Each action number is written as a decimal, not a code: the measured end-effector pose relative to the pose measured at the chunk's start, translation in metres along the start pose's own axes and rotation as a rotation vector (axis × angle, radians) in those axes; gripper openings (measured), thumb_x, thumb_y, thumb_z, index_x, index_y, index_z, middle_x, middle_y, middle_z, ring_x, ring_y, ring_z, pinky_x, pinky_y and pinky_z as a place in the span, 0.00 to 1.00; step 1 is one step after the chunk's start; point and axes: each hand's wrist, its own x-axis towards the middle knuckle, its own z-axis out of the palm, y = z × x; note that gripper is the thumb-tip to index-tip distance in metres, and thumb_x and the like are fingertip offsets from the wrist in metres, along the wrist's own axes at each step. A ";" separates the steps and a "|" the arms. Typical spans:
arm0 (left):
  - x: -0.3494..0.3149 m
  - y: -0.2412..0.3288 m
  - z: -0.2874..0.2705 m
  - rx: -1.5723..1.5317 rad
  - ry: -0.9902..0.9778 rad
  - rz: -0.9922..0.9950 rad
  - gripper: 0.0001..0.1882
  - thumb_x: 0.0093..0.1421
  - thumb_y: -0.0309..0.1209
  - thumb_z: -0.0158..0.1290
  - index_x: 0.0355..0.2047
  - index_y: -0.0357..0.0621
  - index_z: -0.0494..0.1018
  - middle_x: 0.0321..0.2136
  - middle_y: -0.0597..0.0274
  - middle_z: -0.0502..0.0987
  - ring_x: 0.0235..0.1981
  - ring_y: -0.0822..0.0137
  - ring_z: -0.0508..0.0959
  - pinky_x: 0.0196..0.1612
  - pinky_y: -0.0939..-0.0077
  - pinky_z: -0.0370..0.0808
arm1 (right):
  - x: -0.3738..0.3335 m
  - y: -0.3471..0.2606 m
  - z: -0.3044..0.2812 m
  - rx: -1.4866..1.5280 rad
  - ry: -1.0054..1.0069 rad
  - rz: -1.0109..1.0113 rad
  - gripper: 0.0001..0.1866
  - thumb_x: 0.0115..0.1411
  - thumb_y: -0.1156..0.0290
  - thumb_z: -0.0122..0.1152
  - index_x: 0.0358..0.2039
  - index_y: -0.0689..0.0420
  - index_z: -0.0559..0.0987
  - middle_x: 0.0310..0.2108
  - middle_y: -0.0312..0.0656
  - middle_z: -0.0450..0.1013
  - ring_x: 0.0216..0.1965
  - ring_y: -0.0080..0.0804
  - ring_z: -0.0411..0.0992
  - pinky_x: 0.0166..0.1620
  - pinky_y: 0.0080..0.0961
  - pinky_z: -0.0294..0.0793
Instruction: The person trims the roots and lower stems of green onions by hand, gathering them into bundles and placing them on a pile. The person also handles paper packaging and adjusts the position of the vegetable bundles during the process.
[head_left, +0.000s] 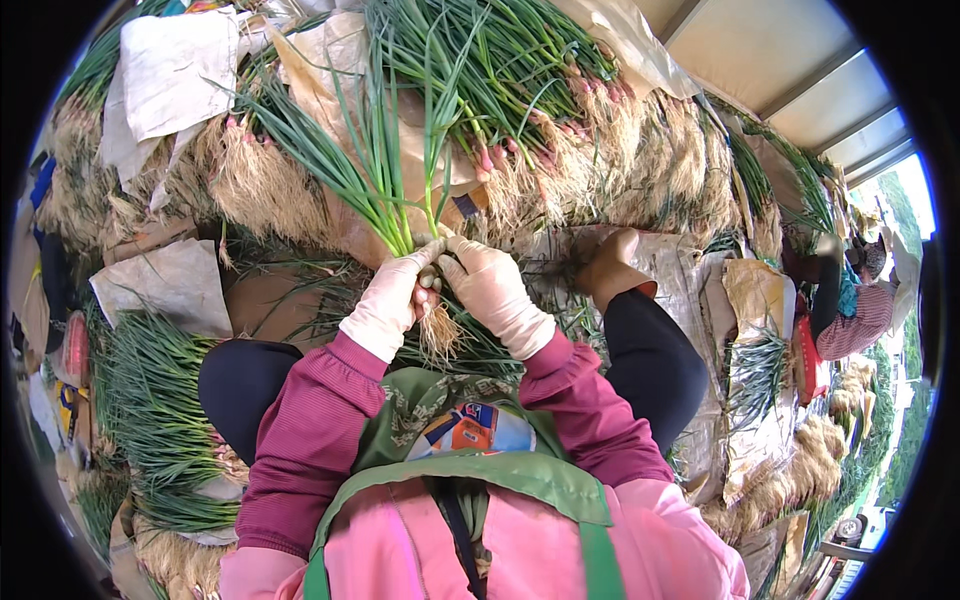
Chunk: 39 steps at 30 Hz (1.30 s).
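Observation:
In front of my lap, my left hand [387, 298], in a pale glove, is closed around the base of a small bunch of spring onions [388, 195]. Their green leaves fan out away from me, and the pale stringy roots [438, 332] hang below my fingers. My right hand [490, 288], gloved too, meets the left one, its thumb and fingers closed at the foot of a spring onion stalk [431, 185] standing slightly apart to the right. The fingers partly hide the bulbs.
Beyond my hands lies a long heap of spring onions [530, 75] with roots toward me. More spring onions [160, 410] are piled at my left, near a paper sheet [165, 285]. My boot [615, 268] rests on the right. Farther right sits another person [855, 310].

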 end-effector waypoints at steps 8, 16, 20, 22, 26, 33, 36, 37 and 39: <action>-0.011 0.003 0.001 0.061 -0.077 -0.013 0.12 0.58 0.36 0.45 0.29 0.39 0.70 0.13 0.66 0.66 0.09 0.82 0.56 0.09 0.91 0.53 | 0.039 0.035 0.000 0.715 -0.239 0.265 0.14 0.55 0.64 0.53 0.37 0.60 0.73 0.29 0.44 0.72 0.30 0.27 0.69 0.35 0.21 0.68; -0.022 0.002 0.010 0.072 0.066 0.091 0.08 0.55 0.33 0.50 0.25 0.41 0.69 0.10 0.69 0.63 0.08 0.80 0.60 0.07 0.90 0.53 | 0.031 0.054 -0.007 -0.313 0.172 0.083 0.11 0.52 0.61 0.51 0.22 0.55 0.72 0.17 0.44 0.69 0.24 0.40 0.71 0.28 0.33 0.69; -0.013 -0.008 0.010 0.242 0.141 0.068 0.04 0.55 0.29 0.48 0.25 0.45 0.67 0.09 0.66 0.64 0.04 0.78 0.58 0.06 0.87 0.52 | 0.041 0.008 0.003 -0.181 -0.145 0.086 0.20 0.51 0.51 0.51 0.25 0.57 0.74 0.22 0.48 0.71 0.27 0.46 0.70 0.31 0.35 0.69; -0.018 -0.008 0.013 0.269 0.170 0.120 0.05 0.55 0.29 0.47 0.25 0.43 0.66 0.09 0.63 0.65 0.04 0.77 0.59 0.05 0.86 0.52 | 0.040 0.009 0.014 -0.281 -0.181 0.052 0.19 0.52 0.53 0.49 0.26 0.56 0.75 0.22 0.47 0.71 0.27 0.45 0.71 0.31 0.35 0.69; -0.013 -0.006 0.006 0.249 0.047 -0.071 0.09 0.56 0.31 0.47 0.23 0.39 0.67 0.09 0.61 0.66 0.03 0.77 0.58 0.04 0.85 0.53 | 0.035 0.016 0.008 -0.319 -0.135 -0.134 0.14 0.52 0.59 0.49 0.21 0.56 0.73 0.19 0.44 0.70 0.25 0.44 0.70 0.29 0.36 0.68; -0.034 0.009 0.013 0.144 -0.102 0.068 0.13 0.59 0.37 0.45 0.36 0.38 0.68 0.16 0.70 0.66 0.12 0.82 0.63 0.12 0.90 0.58 | 0.018 0.112 -0.040 -0.544 0.250 0.196 0.12 0.55 0.63 0.47 0.25 0.56 0.74 0.15 0.43 0.70 0.16 0.38 0.69 0.21 0.32 0.68; -0.034 0.009 0.005 0.118 -0.117 0.126 0.16 0.60 0.39 0.42 0.40 0.39 0.66 0.20 0.71 0.67 0.13 0.84 0.61 0.12 0.92 0.59 | -0.029 0.138 -0.037 -0.719 -1.026 0.282 0.13 0.51 0.60 0.51 0.32 0.52 0.78 0.33 0.46 0.72 0.37 0.37 0.71 0.38 0.29 0.71; -0.035 0.008 0.005 0.098 -0.128 0.119 0.16 0.60 0.39 0.42 0.40 0.39 0.66 0.19 0.71 0.67 0.13 0.84 0.61 0.12 0.91 0.59 | -0.025 0.118 -0.040 -0.654 -0.884 0.356 0.15 0.50 0.59 0.53 0.34 0.53 0.77 0.36 0.45 0.72 0.38 0.38 0.71 0.41 0.30 0.70; -0.036 0.009 0.007 0.072 -0.145 0.111 0.15 0.60 0.39 0.42 0.39 0.40 0.67 0.19 0.71 0.67 0.13 0.83 0.61 0.13 0.91 0.59 | -0.006 0.085 -0.037 -0.447 -0.393 0.345 0.17 0.48 0.61 0.56 0.38 0.53 0.75 0.39 0.43 0.71 0.39 0.39 0.70 0.42 0.29 0.69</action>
